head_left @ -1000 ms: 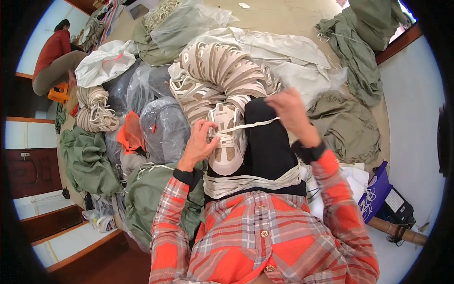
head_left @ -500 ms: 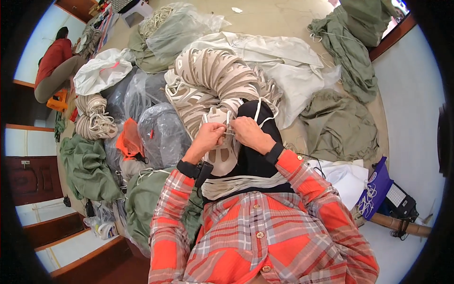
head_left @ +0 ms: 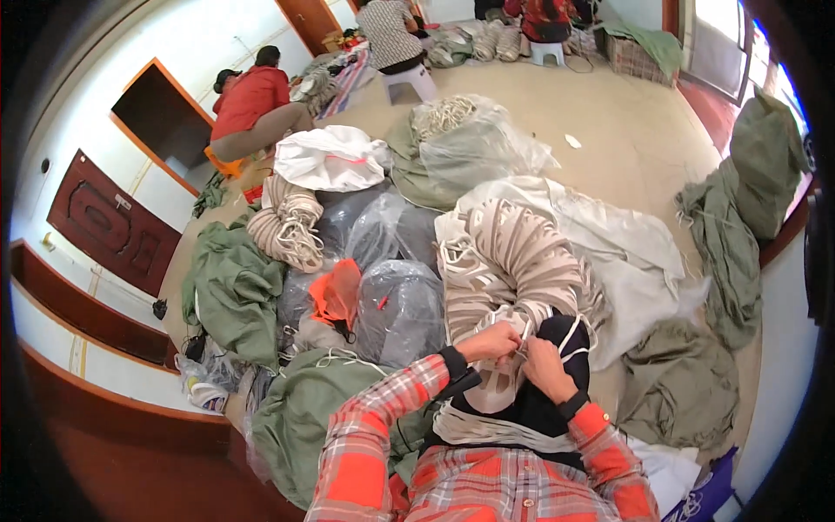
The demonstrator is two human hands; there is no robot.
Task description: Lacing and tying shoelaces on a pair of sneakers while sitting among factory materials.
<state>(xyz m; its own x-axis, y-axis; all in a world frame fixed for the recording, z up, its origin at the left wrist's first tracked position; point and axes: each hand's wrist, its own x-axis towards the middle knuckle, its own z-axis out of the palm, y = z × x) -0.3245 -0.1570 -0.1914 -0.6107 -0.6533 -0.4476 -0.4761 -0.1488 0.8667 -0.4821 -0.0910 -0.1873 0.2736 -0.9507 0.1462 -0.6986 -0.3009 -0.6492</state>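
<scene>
- One upper (head_left: pixel 491 396), at the centre: it lies on the person's thigh beneath both hands, its rounded toe toward 6 o'clock; smooth beige toe edge, mesh-like panels, pale lacing above.
- Left hand (head_left: pixel 490 344), at 12 o'clock: fingertips pinched on the upper's eyelet edge; whether a strand is caught there too cannot be told.
- Right hand (head_left: pixel 546 370), at 2 o'clock: fingers bent and close to the left ones, apparently nipping the lace (head_left: pixel 576 353), a flat, pale cord whose slack loops over the black-clad knee.
- Progress, as judged: lacing is partly done, with cord across the lower part and a long length not yet drawn in; the top holes are hidden by the fingers.
- Spare laces (head_left: pixel 500 431), at 6 o'clock: a limp cream hank across the lap, unused.
- Stack (head_left: pixel 522 248), at 12 o'clock: many similar uppers nested in a ribbed, curving arch; whether these are laced cannot be told throughout.
- Outer ring: white sheet (head_left: pixel 609 239), thin and creased, at 1; crumpled olive sack (head_left: pixel 683 383) at 3; rumpled green cloth (head_left: pixel 326 396) at 9; glossy, rounded plastic-wrapped bundle (head_left: pixel 400 313) and bright orange bag (head_left: pixel 335 291) at 10.
</scene>
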